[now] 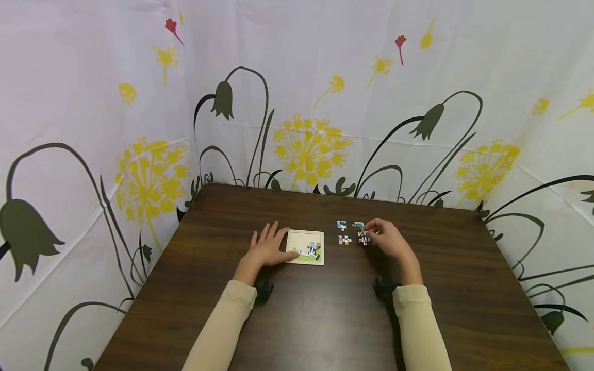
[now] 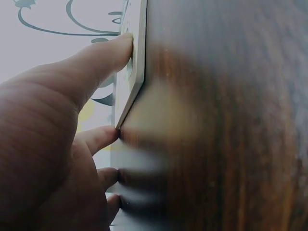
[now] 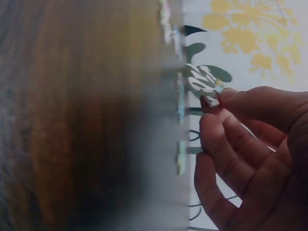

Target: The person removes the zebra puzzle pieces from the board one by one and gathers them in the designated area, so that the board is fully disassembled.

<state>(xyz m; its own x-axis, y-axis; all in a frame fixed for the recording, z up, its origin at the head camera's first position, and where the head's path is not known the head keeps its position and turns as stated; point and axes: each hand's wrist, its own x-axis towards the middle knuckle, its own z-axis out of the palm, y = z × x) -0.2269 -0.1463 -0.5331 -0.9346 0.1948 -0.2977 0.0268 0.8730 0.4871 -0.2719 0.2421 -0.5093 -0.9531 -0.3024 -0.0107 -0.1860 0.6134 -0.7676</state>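
My left hand (image 1: 266, 252) lies spread beside a square puzzle tray (image 1: 297, 238). Its thumb rests on the tray's face and the index fingertip touches a corner, while the other fingertips rest on the table. Part of a picture, with black-and-white stripes and green grass, fills the tray's lower portion. To the right, my right hand (image 1: 391, 242) pinches a black-and-white striped puzzle piece (image 3: 203, 82) between thumb and fingers, tilted up off the table. Close to it lie loose puzzle pieces, including a blue one (image 1: 341, 224) and a pinkish one (image 1: 345, 240).
A dark wooden table (image 1: 325, 314) carries everything. Behind it hangs a white curtain (image 1: 297, 62) printed with yellow, red and dark green flowers. Dark wrist devices (image 1: 264, 291) sit under both forearms, near the cream sleeves (image 1: 218, 330).
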